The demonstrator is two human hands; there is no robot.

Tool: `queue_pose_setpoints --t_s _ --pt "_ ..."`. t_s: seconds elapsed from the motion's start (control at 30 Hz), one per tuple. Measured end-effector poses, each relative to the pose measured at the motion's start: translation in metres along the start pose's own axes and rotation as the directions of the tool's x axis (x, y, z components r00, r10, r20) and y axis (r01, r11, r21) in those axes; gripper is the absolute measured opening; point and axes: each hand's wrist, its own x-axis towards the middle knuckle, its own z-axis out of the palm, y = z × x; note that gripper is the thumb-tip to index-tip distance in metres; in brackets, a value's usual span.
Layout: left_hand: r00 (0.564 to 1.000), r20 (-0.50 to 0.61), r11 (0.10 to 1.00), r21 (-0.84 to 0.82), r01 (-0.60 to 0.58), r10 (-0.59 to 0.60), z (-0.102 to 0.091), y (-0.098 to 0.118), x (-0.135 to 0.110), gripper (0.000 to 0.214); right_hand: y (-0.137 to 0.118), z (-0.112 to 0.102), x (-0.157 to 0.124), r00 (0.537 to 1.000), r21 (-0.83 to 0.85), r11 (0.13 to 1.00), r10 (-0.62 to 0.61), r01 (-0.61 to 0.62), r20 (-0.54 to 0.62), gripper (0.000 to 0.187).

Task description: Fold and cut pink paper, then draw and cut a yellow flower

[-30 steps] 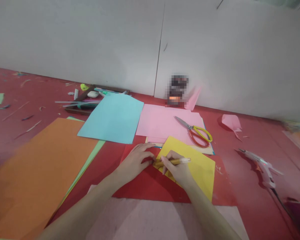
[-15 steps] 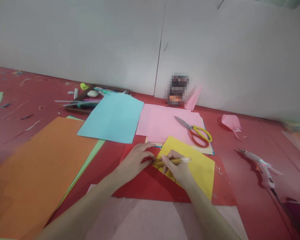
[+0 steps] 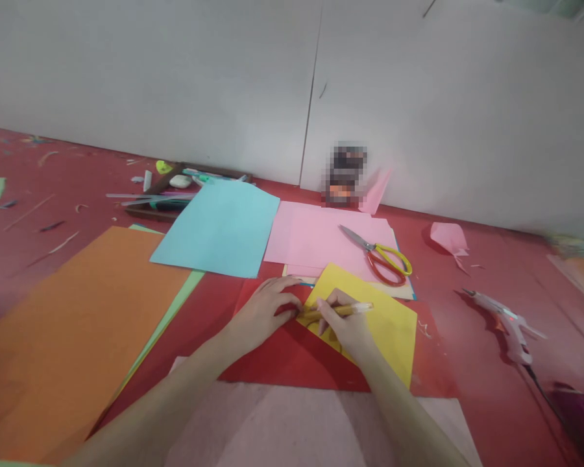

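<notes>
My right hand (image 3: pixel 348 327) is closed around a yellow pen (image 3: pixel 357 309) with a clear end, its tip by the left corner of a yellow sheet of paper (image 3: pixel 389 321). At that same corner, the curled fingers of my left hand (image 3: pixel 265 311) grip the sheet; the exact contact is partly hidden. Beneath the yellow sheet lies a red sheet (image 3: pixel 282 360). Scissors (image 3: pixel 374 250) with one yellow and one red handle rest beyond it on pink paper (image 3: pixel 311 233).
A light blue sheet (image 3: pixel 224 227) overlaps a brown tray (image 3: pixel 158 213) of pens. Orange paper (image 3: pixel 87 324) covers the left side. To the right are a glue gun (image 3: pixel 509 324) and a folded pink paper piece (image 3: pixel 450 239). A white wall (image 3: pixel 175 84) rises behind the red table (image 3: pixel 467 350).
The pen and my right hand have shifted very slightly at the yellow sheet's corner. Otherwise, the hands and papers look nearly the same.
</notes>
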Motion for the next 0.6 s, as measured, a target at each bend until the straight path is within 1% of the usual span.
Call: queue_pose_setpoints --t_s 0.2,0.33,0.47,0.6 --pt "1.0 0.001 1.0 0.006 0.001 -0.001 0.0004 -0.0009 -0.0005 0.019 0.0001 0.0 -0.001 0.999 0.039 0.999 0.007 -0.009 0.052 0.027" --pt "1.0 -0.009 1.0 0.01 -0.013 0.013 0.0007 -0.0017 -0.0011 0.018 -0.0003 0.0002 -0.0014 0.998 0.001 1.0 0.013 -0.013 0.053 0.029" --pt "1.0 -0.003 1.0 0.008 -0.014 0.014 0.0008 -0.0012 -0.0007 0.018 -0.0005 0.0005 -0.0005 1.0 -0.009 1.0 0.007 -0.007 0.031 0.029" --pt "1.0 -0.007 1.0 0.011 -0.013 0.013 0.0007 -0.0007 -0.0002 0.018 -0.0015 0.0003 -0.0003 0.999 -0.031 0.999 0.009 -0.007 0.045 0.028"
